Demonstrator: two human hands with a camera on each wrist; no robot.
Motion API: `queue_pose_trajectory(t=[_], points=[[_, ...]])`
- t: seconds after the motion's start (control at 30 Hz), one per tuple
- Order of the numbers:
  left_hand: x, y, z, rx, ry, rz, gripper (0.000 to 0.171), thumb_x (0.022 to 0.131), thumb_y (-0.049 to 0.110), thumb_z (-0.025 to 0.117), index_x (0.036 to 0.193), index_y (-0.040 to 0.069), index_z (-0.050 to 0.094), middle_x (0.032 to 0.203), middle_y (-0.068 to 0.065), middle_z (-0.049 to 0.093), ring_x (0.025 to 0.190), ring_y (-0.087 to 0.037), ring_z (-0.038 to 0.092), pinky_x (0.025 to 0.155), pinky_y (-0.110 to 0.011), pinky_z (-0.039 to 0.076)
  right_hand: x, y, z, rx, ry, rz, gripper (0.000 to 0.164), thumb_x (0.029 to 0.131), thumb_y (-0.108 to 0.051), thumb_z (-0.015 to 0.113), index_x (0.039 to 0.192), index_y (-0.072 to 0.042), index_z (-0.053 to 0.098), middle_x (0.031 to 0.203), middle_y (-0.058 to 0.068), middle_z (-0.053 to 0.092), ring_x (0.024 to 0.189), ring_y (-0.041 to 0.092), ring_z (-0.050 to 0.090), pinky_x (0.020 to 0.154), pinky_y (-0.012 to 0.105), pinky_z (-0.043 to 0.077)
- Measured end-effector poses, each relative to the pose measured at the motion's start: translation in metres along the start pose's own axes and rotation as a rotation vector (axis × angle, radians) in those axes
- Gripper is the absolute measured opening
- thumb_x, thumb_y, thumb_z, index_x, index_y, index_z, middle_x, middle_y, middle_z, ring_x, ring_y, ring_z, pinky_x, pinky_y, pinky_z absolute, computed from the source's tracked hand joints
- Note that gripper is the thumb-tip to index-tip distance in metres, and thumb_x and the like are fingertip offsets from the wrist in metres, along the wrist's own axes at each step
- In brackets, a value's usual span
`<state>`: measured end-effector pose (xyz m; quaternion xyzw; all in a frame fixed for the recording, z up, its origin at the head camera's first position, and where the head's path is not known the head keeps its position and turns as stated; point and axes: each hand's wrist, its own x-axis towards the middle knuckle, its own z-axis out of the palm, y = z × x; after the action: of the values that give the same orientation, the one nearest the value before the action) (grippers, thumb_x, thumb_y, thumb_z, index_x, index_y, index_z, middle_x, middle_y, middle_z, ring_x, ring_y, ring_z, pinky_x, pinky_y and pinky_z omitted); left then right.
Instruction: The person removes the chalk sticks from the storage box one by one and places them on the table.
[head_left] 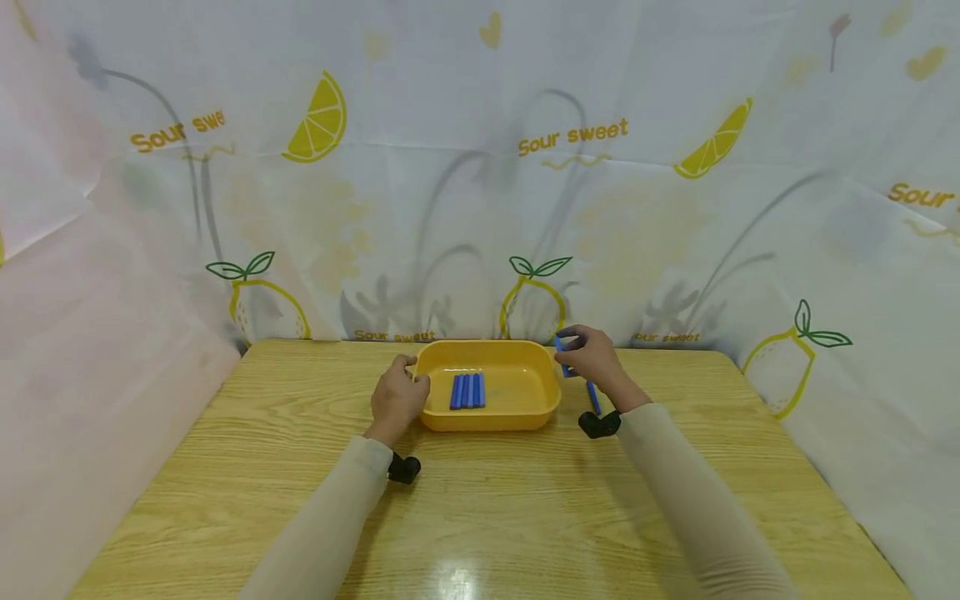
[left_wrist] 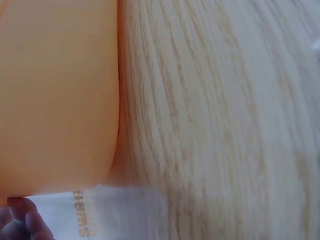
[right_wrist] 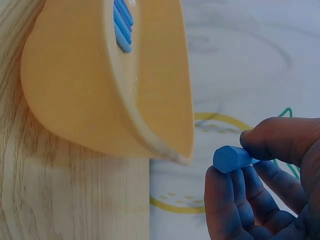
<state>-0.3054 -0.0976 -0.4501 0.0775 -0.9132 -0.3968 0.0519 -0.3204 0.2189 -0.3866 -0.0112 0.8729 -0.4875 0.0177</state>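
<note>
A yellow plastic basin (head_left: 487, 422) stands toward the table's far edge. Several blue sticks (head_left: 467, 391), lying side by side, fill the left part of its floor. My left hand (head_left: 397, 398) grips the basin's left end; only its fingertips (left_wrist: 22, 212) show in the left wrist view, by the basin's far corner. Just off the basin's right end, my right hand (head_left: 592, 360) pinches one blue stick (right_wrist: 232, 158), chalk-like with flat sides, between thumb and fingers. Another blue stick (head_left: 593, 398) lies on the table below that hand, partly hidden by it.
The wooden table (head_left: 480, 508) ends just behind the basin. A white cloth (head_left: 450, 208) with lemon prints hangs behind and at both sides. Black wrist mounts sit below the left hand (head_left: 404, 468) and right hand (head_left: 599, 425).
</note>
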Motion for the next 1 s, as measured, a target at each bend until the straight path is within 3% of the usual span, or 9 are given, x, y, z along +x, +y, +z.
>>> queue_pose_trajectory(t=[0.27, 0.6, 0.8, 1.0], points=[[0.001, -0.001, 0.0, -0.008, 0.006, 0.011, 0.042, 0.092, 0.026, 0.048, 0.133, 0.017, 0.052, 0.092, -0.008, 0.062, 0.055, -0.018, 0.046, 0.051, -0.029, 0.033, -0.002, 0.01, -0.007, -0.035, -0.003, 0.017, 0.046, 0.087, -0.012, 0.064, 0.131, -0.003, 0.054, 0.1, 0.015, 0.061, 0.07, 0.016, 0.063, 0.072, 0.039, 0.058], [0.002, -0.002, 0.0, -0.027, -0.006, 0.001, 0.043, 0.091, 0.026, 0.048, 0.134, 0.017, 0.051, 0.088, -0.008, 0.061, 0.052, -0.018, 0.044, 0.048, -0.029, 0.032, -0.003, 0.024, -0.014, -0.02, 0.011, 0.023, 0.047, 0.087, -0.011, 0.064, 0.132, 0.0, 0.053, 0.098, 0.015, 0.064, 0.068, 0.015, 0.063, 0.077, 0.046, 0.057], [0.003, -0.006, -0.001, -0.024, -0.005, 0.008, 0.043, 0.091, 0.026, 0.048, 0.134, 0.017, 0.051, 0.084, -0.007, 0.06, 0.051, -0.018, 0.044, 0.047, -0.028, 0.031, -0.004, 0.034, -0.016, -0.043, 0.017, 0.045, 0.047, 0.088, -0.013, 0.064, 0.132, -0.001, 0.053, 0.103, 0.018, 0.064, 0.078, 0.022, 0.066, 0.077, 0.042, 0.057], [0.004, -0.004, 0.001, -0.022, -0.009, 0.007, 0.043, 0.091, 0.027, 0.048, 0.133, 0.017, 0.051, 0.088, -0.007, 0.061, 0.053, -0.018, 0.046, 0.048, -0.028, 0.033, -0.007, 0.041, -0.02, -0.052, 0.034, 0.082, 0.048, 0.088, -0.012, 0.063, 0.133, 0.0, 0.052, 0.109, 0.022, 0.063, 0.093, 0.037, 0.066, 0.083, 0.047, 0.055]])
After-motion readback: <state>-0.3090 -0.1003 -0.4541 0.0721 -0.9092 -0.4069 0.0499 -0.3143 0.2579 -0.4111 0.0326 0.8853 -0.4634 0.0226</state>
